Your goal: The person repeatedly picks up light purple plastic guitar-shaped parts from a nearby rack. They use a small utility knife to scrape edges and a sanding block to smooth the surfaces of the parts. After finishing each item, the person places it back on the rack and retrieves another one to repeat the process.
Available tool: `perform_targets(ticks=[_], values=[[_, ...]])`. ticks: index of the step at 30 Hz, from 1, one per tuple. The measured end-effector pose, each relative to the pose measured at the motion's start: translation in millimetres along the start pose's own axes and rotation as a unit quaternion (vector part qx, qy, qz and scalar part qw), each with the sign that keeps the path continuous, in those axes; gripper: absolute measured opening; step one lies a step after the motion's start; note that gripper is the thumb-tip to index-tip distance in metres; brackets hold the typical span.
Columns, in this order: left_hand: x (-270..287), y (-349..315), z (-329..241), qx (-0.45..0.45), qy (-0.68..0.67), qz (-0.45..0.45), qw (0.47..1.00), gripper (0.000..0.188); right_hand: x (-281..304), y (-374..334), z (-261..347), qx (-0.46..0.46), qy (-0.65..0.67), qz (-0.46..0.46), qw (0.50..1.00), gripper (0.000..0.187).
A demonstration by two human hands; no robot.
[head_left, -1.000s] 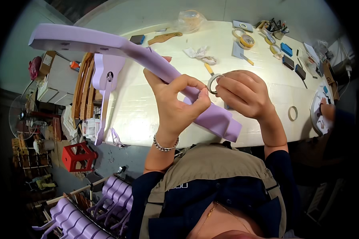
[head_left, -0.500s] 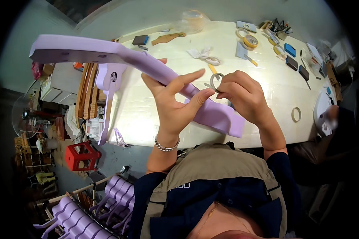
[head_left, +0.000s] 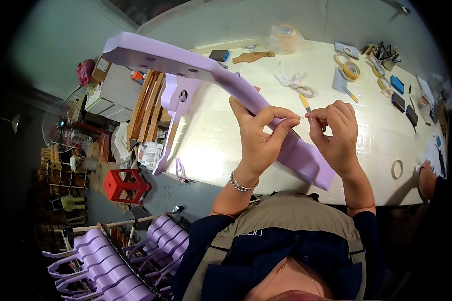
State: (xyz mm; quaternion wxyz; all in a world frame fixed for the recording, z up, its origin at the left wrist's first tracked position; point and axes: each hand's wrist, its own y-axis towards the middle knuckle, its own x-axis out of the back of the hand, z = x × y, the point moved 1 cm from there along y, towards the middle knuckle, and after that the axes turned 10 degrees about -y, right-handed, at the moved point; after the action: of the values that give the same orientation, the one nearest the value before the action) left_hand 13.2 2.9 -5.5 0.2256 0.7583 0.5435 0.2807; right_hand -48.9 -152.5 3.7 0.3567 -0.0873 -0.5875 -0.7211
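1. Table [head_left: 201,161]: near edge borders the apron [head_left: 296,213]; surface extends left and right.
2. Lilac piece [head_left: 246,92]: slants over the table, upper left to lower right.
3. Left hand [head_left: 261,138]: grasps the piece mid-length, thumb and forefinger pinched together.
4. Right hand [head_left: 336,133]: just right of the piece, fingers curled, also pinching.
5. Strip [head_left: 302,118]: thin, pale, held between both pinches.

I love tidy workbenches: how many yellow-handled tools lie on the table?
2: one yellow-handled tool lies beyond the gap between the left hand and right hand; the second is farther right, by a grey sheet. Others may be hidden behind the hands or purple piece.
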Motion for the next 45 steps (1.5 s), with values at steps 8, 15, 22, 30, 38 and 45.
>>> perform_targets(ticks=[8, 15, 22, 30, 38, 45], values=[[-11.2, -1.2, -2.1, 0.013, -0.026, -0.050, 0.998, 0.009, -22.1, -1.3, -3.0, -0.068, 0.104, -0.100, 0.987, 0.009], [7.7, -9.1, 7.7, 0.044, -0.116, -0.081, 0.989, 0.010, 1.0, 9.6, -54.4, -0.272, 0.274, -0.110, 0.916, 0.022], [4.1, -3.8, 9.9, 0.062, -0.172, -0.096, 0.978, 0.011, -18.2, 10.9, -2.6, -0.075, 0.246, 0.009, 0.966, 0.031], [6.6, -3.4, 7.1, 0.031, -0.029, -0.094, 0.995, 0.037, -21.0, 29.9, -0.2, -0.086, 0.212, -0.024, 0.973, 0.011], [8.4, -16.7, 23.9, 0.026, -0.185, -0.094, 0.978, 0.039, -38.5, 102.8, 44.0, 0.080, 0.321, 0.137, 0.934, 0.012], [5.7, -16.3, 24.2, 0.003, -0.186, -0.092, 0.978, 0.035, -51.7, 121.5, 53.8, 0.141, 0.290, 0.124, 0.939, 0.020]])
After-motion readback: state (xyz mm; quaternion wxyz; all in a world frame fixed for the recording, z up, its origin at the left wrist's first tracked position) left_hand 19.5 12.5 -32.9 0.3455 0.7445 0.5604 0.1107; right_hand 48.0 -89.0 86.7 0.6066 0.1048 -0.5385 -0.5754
